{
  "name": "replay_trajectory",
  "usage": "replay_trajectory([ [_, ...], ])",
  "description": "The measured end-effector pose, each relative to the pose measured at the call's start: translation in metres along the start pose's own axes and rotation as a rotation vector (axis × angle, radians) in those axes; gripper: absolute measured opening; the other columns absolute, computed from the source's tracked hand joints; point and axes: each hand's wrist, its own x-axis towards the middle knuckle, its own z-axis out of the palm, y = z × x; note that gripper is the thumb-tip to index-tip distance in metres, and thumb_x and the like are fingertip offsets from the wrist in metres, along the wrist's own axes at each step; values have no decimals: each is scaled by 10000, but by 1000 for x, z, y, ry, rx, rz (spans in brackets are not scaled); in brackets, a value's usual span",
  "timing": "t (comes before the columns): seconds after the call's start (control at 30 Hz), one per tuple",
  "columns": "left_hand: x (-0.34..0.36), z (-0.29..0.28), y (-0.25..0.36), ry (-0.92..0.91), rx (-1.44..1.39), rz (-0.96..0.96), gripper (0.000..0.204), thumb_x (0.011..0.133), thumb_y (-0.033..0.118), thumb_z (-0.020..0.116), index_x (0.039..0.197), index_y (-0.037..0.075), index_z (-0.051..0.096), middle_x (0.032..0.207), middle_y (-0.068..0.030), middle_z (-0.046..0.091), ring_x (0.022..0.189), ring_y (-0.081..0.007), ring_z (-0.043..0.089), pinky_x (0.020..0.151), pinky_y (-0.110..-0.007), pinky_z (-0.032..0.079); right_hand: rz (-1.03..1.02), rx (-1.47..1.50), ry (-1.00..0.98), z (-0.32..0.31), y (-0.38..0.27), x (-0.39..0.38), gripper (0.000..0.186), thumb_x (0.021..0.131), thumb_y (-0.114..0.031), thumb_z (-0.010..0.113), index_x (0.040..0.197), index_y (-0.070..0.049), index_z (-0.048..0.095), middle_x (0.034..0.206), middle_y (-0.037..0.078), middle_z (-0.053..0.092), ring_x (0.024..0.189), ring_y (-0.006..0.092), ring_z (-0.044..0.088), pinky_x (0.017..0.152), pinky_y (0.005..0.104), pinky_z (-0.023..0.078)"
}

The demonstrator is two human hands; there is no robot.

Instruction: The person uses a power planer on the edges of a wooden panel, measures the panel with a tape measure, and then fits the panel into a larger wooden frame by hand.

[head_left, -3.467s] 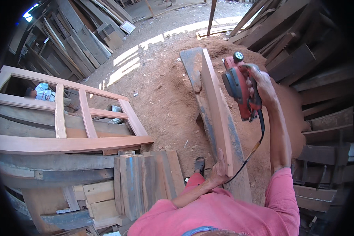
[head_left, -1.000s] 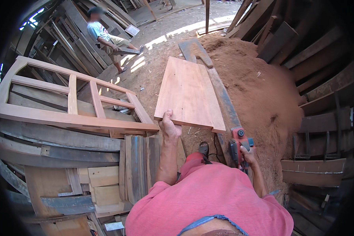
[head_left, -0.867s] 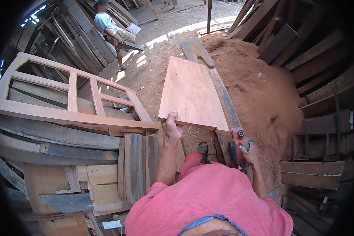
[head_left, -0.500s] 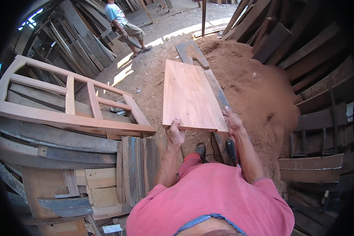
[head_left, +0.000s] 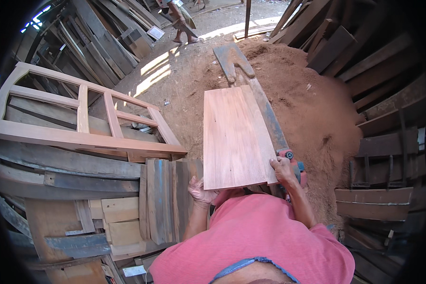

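Observation:
A pale reddish wooden panel (head_left: 234,139) lies lengthwise in front of me, its near edge close to my shirt. My left hand (head_left: 202,190) is at its near left corner, the thumb beside the edge and the fingers partly hidden beneath. On the near right corner, my right hand (head_left: 284,170) grips the edge with the thumb on top. Right beside that hand sits a red power tool (head_left: 285,153), mostly covered by the hand and forearm. Beneath and beyond the panel runs a narrow worn plank (head_left: 269,113) with a notched far end.
A wooden frame with crossbars (head_left: 83,139) rests on stacked boards (head_left: 80,163) at left. Sawdust (head_left: 317,111) is heaped to the right, before leaning dark planks (head_left: 378,57). At the far left, another person (head_left: 180,21) stands holding a saw-like flat tool.
The panel has come nearer to me and tilted to show more of its face. Both hands moved closer, and the red tool came into view. The other person moved farther up and right.

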Motion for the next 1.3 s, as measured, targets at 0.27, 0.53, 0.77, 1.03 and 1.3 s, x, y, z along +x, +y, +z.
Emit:
replay_trajectory([
  [0.27, 7, -33, -16, 320, 436, -8, 506, 914, 241, 657, 1289, -84, 554, 1162, -191, 679, 1021, -294, 701, 927, -430, 570, -19, -215, 34, -11, -1, -22, 327, 994, -204, 552, 1106, 72, 687, 947, 90, 723, 829, 132, 642, 747, 322, 512],
  [0.53, 74, -63, 5, 295, 512, -130, 507, 946, 282, 646, 1301, -67, 549, 1156, -186, 682, 1010, -284, 704, 902, -429, 583, -30, -528, 66, -22, -29, 1, 392, 970, -269, 561, 1178, 46, 669, 1041, 214, 730, 956, 346, 699, 856, 433, 517],
  [0.77, 88, -116, 18, 315, 601, -244, 584, 969, 381, 634, 1364, -31, 511, 1231, -172, 659, 1102, -304, 671, 975, -470, 545, -77, -505, 400, -108, 9, -23, 436, 946, -275, 567, 1244, 36, 635, 1183, 268, 679, 1139, 385, 656, 972, 441, 499],
  [1.03, 117, -110, 38, 284, 665, -401, 605, 982, 297, 634, 1469, 33, 389, 1342, -156, 592, 1218, -319, 601, 1030, -490, 509, 786, -679, 586, -178, 190, -171, 504, 904, -406, 619, 1254, -44, 645, 1209, 246, 669, 1158, 382, 642, 973, 462, 498],
  [1.3, 173, -67, 58, 173, 820, -92, 675, 999, 15, 473, 1602, 138, 197, 1513, -152, 447, 1297, -307, 535, 1092, -463, 463, 965, -495, 535, -90, 299, -259, 590, 893, -496, 610, 1182, 10, 697, 1261, 271, 642, 1202, 423, 606, 1024, 467, 477],
])
